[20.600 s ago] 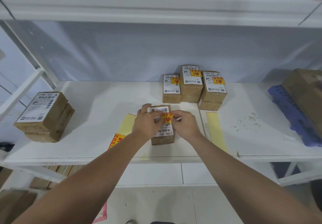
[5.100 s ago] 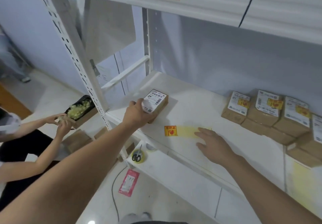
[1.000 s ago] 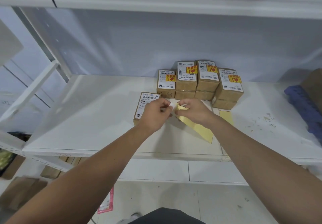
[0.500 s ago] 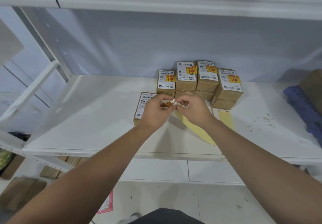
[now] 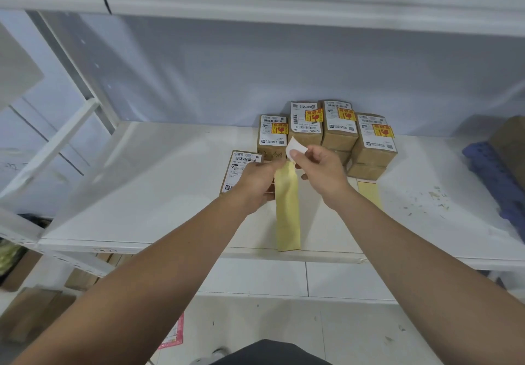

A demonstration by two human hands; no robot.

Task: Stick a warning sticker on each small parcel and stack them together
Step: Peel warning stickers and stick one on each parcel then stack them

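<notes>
Right hand [image 5: 318,165] pinches peeled warning sticker [image 5: 295,148]; left hand [image 5: 255,185] grips backing strip [image 5: 287,211]. Next, probably: press sticker onto unstickered parcel [image 5: 238,165], hands' 9 o'clock.

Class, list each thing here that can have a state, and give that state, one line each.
left hand: grips the top of the backing strip.
right hand: pinches the sticker.
sticker: off the strip, not yet on a parcel.
backing strip: held up, bare.
front parcel: flat on the shelf, no warning sticker.
back parcels: stacked, warning stickers on.
</notes>
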